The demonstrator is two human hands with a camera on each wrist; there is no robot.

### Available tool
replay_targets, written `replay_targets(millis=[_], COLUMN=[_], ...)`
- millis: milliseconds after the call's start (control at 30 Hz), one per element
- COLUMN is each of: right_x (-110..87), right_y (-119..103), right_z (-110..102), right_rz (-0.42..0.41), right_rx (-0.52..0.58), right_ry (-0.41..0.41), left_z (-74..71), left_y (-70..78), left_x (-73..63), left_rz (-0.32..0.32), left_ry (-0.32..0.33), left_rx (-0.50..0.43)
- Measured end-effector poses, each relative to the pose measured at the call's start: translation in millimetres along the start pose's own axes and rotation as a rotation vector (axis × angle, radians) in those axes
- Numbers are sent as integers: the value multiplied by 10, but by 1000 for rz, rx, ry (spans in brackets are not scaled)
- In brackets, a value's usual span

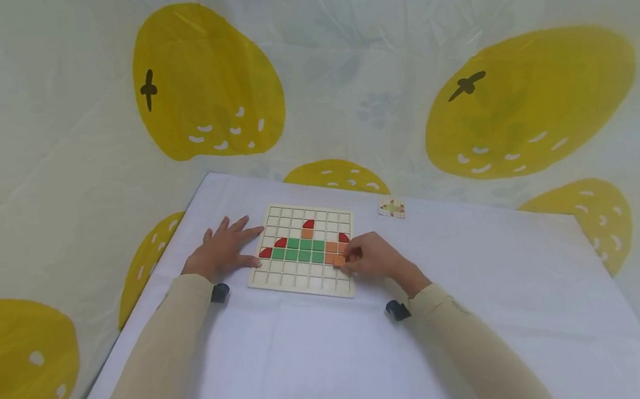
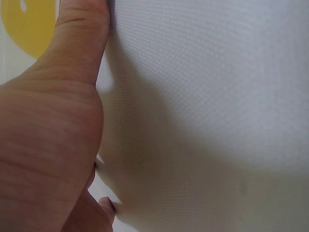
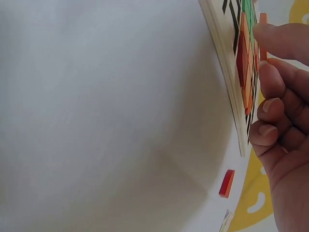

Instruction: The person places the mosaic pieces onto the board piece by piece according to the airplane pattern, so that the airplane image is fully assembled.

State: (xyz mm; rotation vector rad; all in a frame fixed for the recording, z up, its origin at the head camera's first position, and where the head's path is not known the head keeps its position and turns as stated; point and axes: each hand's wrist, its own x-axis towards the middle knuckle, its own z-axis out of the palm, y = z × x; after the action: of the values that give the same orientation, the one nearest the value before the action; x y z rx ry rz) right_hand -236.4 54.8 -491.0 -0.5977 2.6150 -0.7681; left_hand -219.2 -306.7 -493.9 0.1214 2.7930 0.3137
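The square grid board (image 1: pixel 282 285) lies on the table, with green, orange and red tiles on it. Green tiles (image 1: pixel 304 245) form a middle block, orange tiles (image 1: pixel 331 247) sit at its right, and red quarter-round tiles (image 1: pixel 309 225) stand around them. My right hand (image 1: pixel 381 258) is over the board's right edge. Between thumb and index finger it pinches an orange square tile (image 3: pixel 263 36), held above the board. My left hand (image 1: pixel 222 247) rests beside the board's left edge, its fingers spread and fingertips touching that edge.
A small pattern card (image 1: pixel 392 207) lies near the table's back edge. In the right wrist view a red and orange loose piece (image 3: pixel 227 183) lies on the table past the board. The white tabletop (image 1: pixel 314 369) meets a cloth backdrop (image 1: pixel 342 80) with yellow fruit shapes.
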Motion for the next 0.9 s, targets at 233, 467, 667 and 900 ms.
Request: replay_targets(millis=[233, 467, 667, 900], right_x=[9, 39, 80, 108], right_y=[-125, -200, -255, -349], right_z=[46, 128, 197, 250], right_rz=[-7, -21, -63, -94], right_rx=[15, 36, 6, -31], right_ry=[-15, -10, -15, -8], left_z=[5, -5, -18, -15], left_y=[-17, -21, -2, -3], left_x=[23, -17, -48, -62], left_rz=[2, 16, 18, 23], left_ry=[-7, -2, 3, 12], left_rx=[2, -9, -10, -8])
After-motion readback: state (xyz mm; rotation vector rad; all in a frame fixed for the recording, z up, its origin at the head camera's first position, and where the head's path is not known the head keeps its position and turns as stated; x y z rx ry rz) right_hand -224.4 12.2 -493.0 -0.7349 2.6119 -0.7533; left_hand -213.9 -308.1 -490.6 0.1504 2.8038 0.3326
